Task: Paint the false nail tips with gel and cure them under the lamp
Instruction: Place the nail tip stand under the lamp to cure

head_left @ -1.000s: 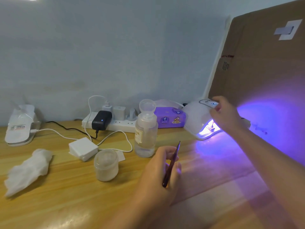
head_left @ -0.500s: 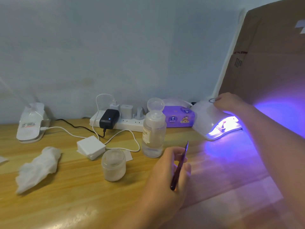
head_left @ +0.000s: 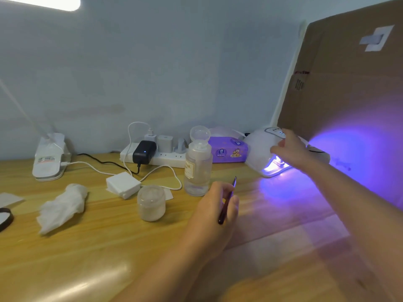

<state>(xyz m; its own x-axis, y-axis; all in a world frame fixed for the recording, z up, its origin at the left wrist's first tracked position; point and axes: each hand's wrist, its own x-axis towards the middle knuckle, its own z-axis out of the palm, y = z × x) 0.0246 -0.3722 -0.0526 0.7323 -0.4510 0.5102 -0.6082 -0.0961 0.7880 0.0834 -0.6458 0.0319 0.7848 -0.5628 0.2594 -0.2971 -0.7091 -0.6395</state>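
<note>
Since half a second ago the right hand (head_left: 290, 149) has slid from the top of the white curing lamp (head_left: 260, 147) down toward its glowing mouth, and the view has tipped so the cardboard sheet (head_left: 349, 83) and an overhead light show more fully. That hand now hovers at the lamp's front opening with fingers loosely spread and blurred; whether they touch the lamp or hold anything I cannot tell. Violet light spills from under the lamp onto the wooden table (head_left: 87, 247) just below the hand and onto the cardboard beyond it. No nail tips can be made out inside the glow. The left hand (head_left: 216, 210) rests on the table nearer the camera, well apart from the right, its thumb and fingers pinching a slim dark brush (head_left: 226, 201) that points up and away. Just beyond this hand stands a clear bottle (head_left: 197, 168) with its flip cap open; to the hand's left sits a small frosted jar (head_left: 151, 202), then a white box (head_left: 123, 184) and a crumpled tissue (head_left: 62, 207). Behind the bottle lie a white power strip (head_left: 165, 159) carrying a black adapter (head_left: 144, 151), and a purple tissue pack (head_left: 227, 150) beside the lamp.
</note>
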